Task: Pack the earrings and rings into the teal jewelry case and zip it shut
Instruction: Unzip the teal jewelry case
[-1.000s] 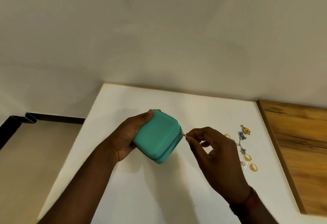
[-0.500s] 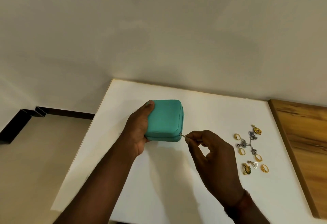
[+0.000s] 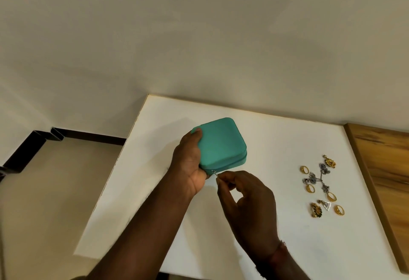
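- My left hand (image 3: 188, 164) cups the teal jewelry case (image 3: 221, 145) from its left side, thumb up on the lid corner and palm against the near corner. That steadies the box so it won't skid when I tug.
- My right hand (image 3: 245, 200) sits just in front of it, with the fingers (image 3: 221, 177) pressed together in a tight pinch on the little metal zipper pull (image 3: 214, 172) at the near-left corner.
- The lid lies down on the base with the zip seam running along the front edge. I judge the case has to be unzipped before anything goes in.
- The case is over the middle of the white table (image 3: 265, 125). I can't tell whether its base touches the top.
- Nothing is packed yet. The earrings (image 3: 321, 175) and gold rings (image 3: 304, 169) lie loose on the table to my right, well apart from the case.
- The silver earrings look tangled together, so they may lift as a clump.
- A wooden panel (image 3: 385, 169) borders the table just beyond the jewelry, and nothing lies between the case and the pile.
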